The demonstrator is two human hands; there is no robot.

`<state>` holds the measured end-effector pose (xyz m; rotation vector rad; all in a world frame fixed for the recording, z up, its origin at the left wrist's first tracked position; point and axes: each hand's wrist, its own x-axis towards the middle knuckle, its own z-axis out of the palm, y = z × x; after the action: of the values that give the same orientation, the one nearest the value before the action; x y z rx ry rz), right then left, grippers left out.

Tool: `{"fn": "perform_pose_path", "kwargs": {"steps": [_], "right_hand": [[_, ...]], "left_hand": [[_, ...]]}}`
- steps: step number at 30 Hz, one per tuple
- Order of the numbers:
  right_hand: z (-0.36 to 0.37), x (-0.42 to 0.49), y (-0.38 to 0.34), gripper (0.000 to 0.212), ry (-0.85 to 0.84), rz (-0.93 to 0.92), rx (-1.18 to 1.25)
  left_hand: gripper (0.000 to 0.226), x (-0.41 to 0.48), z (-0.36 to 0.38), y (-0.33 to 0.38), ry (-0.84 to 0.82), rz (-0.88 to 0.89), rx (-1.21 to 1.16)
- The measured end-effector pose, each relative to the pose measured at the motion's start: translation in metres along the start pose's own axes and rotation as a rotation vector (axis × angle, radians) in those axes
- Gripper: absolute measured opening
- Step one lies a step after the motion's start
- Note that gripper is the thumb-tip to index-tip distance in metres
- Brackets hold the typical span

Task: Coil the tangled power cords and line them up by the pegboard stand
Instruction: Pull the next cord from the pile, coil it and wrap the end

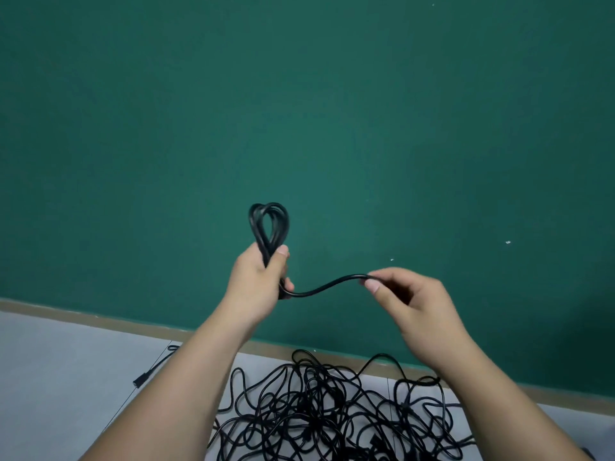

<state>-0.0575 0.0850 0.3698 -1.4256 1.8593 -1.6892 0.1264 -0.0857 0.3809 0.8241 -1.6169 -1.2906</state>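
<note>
Black cord (pixel 269 227) mid-coiling: our left hand (pixel 256 281) grips its loops before the far green wall (pixel 332 111), our right hand (pixel 409 294) pinches the tail, which we judge needs wrapping next, above the near tangle (pixel 332 410).

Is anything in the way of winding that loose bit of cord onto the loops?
Nothing visible. The loose cord hangs free in the air between the left hand, which holds the loops, and the right hand pinching it. The tangled pile lies on the floor below.
</note>
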Motion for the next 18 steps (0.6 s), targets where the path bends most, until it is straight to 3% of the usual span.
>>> {"fn": "perform_pose_path", "kwargs": {"steps": [5, 10, 13, 16, 18], "right_hand": [[0.005, 0.000, -0.018, 0.011, 0.275, -0.153, -0.101], [0.003, 0.001, -0.024, 0.016, 0.319, -0.286, -0.239], [0.000, -0.001, -0.028, 0.021, 0.330, -0.325, -0.303], [-0.001, -0.001, -0.027, 0.027, 0.360, -0.310, -0.371], [-0.001, 0.000, -0.025, 0.029, 0.364, -0.287, -0.376]], "left_hand": [[0.022, -0.022, 0.027, 0.008, -0.310, 0.029, 0.097], [0.046, -0.035, 0.051, 0.004, -0.528, 0.138, 0.213], [0.039, -0.039, 0.061, -0.001, -0.587, 0.146, 0.213], [0.014, -0.045, 0.069, -0.006, -0.618, 0.094, 0.194], [0.016, -0.047, 0.073, -0.006, -0.653, 0.032, 0.146]]}}
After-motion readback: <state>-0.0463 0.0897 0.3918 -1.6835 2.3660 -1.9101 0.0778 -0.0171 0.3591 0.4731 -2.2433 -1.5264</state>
